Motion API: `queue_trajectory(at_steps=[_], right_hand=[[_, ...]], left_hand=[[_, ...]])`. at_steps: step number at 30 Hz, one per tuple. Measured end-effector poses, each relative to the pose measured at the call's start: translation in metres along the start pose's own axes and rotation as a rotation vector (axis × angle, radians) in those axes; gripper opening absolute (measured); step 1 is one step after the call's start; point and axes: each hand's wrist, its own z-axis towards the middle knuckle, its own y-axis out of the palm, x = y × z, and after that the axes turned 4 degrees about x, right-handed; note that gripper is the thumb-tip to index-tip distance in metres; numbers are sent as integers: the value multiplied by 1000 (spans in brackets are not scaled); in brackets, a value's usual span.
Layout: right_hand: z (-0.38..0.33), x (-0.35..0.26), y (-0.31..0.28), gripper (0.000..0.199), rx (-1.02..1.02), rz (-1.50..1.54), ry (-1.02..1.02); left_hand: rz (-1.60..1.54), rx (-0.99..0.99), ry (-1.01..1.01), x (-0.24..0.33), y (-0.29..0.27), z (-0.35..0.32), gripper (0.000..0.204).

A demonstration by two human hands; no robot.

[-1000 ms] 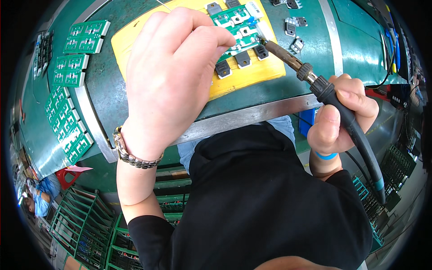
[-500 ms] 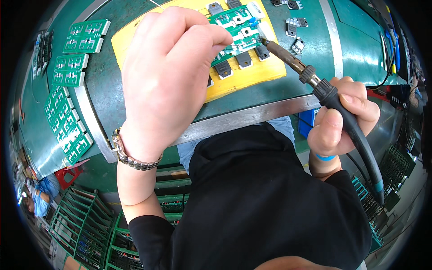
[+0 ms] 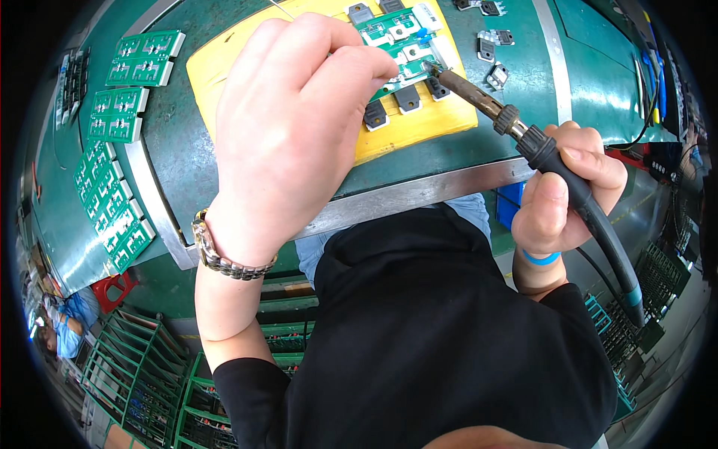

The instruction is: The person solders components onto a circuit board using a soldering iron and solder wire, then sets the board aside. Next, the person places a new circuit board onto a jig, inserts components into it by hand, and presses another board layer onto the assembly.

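Note:
My right hand (image 3: 572, 191) is wrapped round the black handle of a soldering iron (image 3: 540, 150). The iron's dark tip rests at the right edge of a green circuit board (image 3: 380, 33) with a small blue part on it. My left hand (image 3: 288, 135) is closed in a pinch over the board's left side, its fingertips close to the iron tip. A thin solder wire (image 3: 281, 10) shows above this hand; its stretch within the fingers is hidden. Black flat components (image 3: 407, 99) with metal tabs stick out along the board's edges. Board and components lie on a yellow pad (image 3: 445, 120).
Several green circuit boards (image 3: 116, 116) lie in a column at the left of the green table (image 3: 176, 127). Loose black components (image 3: 486, 49) sit right of the pad. A metal strip (image 3: 441, 179) edges the table. Green racks (image 3: 134, 374) stand below, left; a person (image 3: 67, 329) is beyond.
My left hand has shifted slightly right. The iron tip has moved a little left along the board, and its handle has swung slightly with my right hand.

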Motion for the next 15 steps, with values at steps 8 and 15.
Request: queue_trajectory(at_steps=[8,15], right_hand=[[0,0,1,35,-3,-17,-18],[-1,-3,-6,37,9,-13,-27]], left_hand=[[-169,335,-162,21,9,-1,13],[-223,77,-39,16,-12,7,14]])
